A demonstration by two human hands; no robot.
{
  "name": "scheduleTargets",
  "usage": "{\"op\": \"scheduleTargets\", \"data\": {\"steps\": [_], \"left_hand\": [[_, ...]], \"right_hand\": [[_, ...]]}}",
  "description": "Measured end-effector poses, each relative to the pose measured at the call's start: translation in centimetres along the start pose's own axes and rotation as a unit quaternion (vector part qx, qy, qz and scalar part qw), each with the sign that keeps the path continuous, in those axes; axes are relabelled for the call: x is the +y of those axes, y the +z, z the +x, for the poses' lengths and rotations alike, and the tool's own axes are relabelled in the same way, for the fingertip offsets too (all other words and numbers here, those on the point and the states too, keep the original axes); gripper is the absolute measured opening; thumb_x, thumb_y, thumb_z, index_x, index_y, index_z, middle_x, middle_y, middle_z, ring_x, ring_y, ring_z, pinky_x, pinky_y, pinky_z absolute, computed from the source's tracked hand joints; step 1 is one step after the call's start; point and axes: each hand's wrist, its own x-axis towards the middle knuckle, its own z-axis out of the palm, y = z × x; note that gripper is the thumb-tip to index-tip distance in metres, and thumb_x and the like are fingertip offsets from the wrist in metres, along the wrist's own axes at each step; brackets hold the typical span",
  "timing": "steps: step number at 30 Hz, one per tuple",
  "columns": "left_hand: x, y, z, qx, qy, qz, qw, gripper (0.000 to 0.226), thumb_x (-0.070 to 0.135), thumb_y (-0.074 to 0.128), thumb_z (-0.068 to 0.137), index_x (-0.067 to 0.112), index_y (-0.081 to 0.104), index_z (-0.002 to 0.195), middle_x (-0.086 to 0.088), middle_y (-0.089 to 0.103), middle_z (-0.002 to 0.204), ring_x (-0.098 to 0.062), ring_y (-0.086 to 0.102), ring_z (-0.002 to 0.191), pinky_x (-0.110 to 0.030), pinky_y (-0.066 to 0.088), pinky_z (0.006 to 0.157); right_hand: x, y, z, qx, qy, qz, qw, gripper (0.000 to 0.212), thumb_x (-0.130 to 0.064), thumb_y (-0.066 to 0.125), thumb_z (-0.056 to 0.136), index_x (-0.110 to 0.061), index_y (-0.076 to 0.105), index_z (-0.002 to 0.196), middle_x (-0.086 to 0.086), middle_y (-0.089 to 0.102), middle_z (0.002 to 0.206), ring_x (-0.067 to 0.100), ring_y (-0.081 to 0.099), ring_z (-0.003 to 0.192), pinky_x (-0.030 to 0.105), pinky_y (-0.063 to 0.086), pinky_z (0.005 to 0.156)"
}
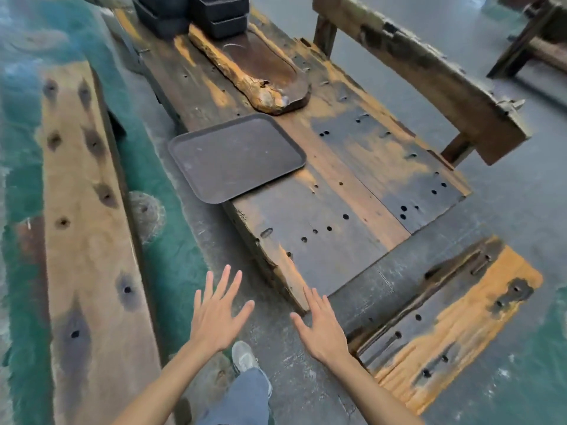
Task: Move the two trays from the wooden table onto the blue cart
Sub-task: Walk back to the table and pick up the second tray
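Note:
A dark flat rectangular tray (pixel 236 157) lies on the worn wooden table (pixel 352 179), its near-left corner overhanging the table's left edge. Only this one flat tray shows. My left hand (pixel 216 314) and my right hand (pixel 322 326) are held out with fingers spread, palms down, below the tray and short of the table's near corner. Neither hand touches anything. No blue cart is in view.
A carved wooden slab tray (pixel 260 72) lies farther along the table, with stacked black bins (pixel 196 13) behind it. A long wooden bench (pixel 89 225) runs on the left, another bench (pixel 414 65) on the right, a low bench (pixel 445 320) at near right. My shoe (pixel 244 357) is on the floor.

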Motion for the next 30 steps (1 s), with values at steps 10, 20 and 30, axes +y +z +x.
{"op": "scheduleTargets", "data": {"steps": [10,20,30], "left_hand": [[-4.5,-6.9,9.3,0.051,-0.046,-0.058,0.996,0.075,0.071,0.030,0.090,0.040,0.006,0.154,0.014,-0.014,0.162,-0.023,-0.019,0.149,-0.056,0.003,0.120],[-7.7,-11.1,17.8,0.071,-0.041,-0.024,0.996,0.075,0.073,0.021,0.088,0.041,0.005,0.154,0.014,-0.015,0.161,-0.022,-0.021,0.148,-0.054,0.002,0.120],[-11.6,-15.5,32.8,0.001,-0.018,0.032,0.999,0.074,0.074,0.021,0.087,0.043,0.005,0.153,0.018,-0.017,0.160,-0.020,-0.021,0.148,-0.052,0.000,0.120]], "right_hand": [[-10.0,-2.4,11.8,-0.025,-0.078,0.021,0.996,0.067,-0.041,0.048,0.098,-0.045,0.015,0.156,-0.010,0.019,0.166,0.017,0.010,0.154,0.039,0.022,0.119],[-14.0,-2.8,20.7,-0.020,-0.086,0.015,0.996,0.067,-0.047,0.048,0.098,-0.045,0.015,0.156,-0.008,0.016,0.166,0.017,0.003,0.154,0.039,0.024,0.118],[-20.3,-3.8,34.7,0.009,-0.031,0.061,0.998,0.065,-0.050,0.044,0.100,-0.040,0.016,0.157,-0.005,0.011,0.168,0.019,0.003,0.154,0.039,0.016,0.121]]}}
